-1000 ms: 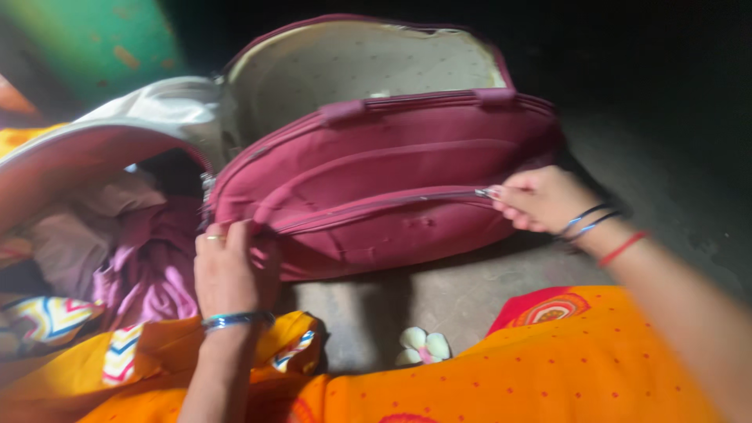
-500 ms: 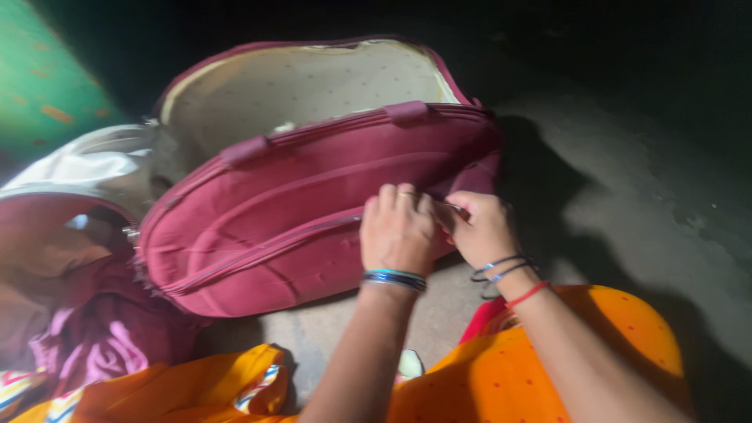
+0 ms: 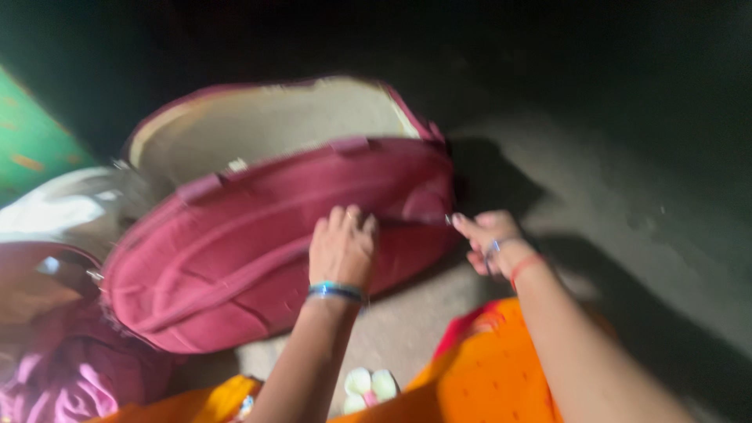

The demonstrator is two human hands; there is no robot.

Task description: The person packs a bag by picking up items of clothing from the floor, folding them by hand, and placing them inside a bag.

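On a dim concrete floor, the left hand is pressing flat and open on the maroon bag. The right hand is pinching the zipper pull; best pulling straight along the track.

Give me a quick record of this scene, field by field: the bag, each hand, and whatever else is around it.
Bag: maroon travel bag, lid open, pale lining showing
Left hand: left hand pressed flat on the bag's front
Right hand: right hand pinching at the zip line by the bag's right end; the picture is blurred
Beside bag: pink cloth at lower left
Ground: grey floor
Clothing: orange garment
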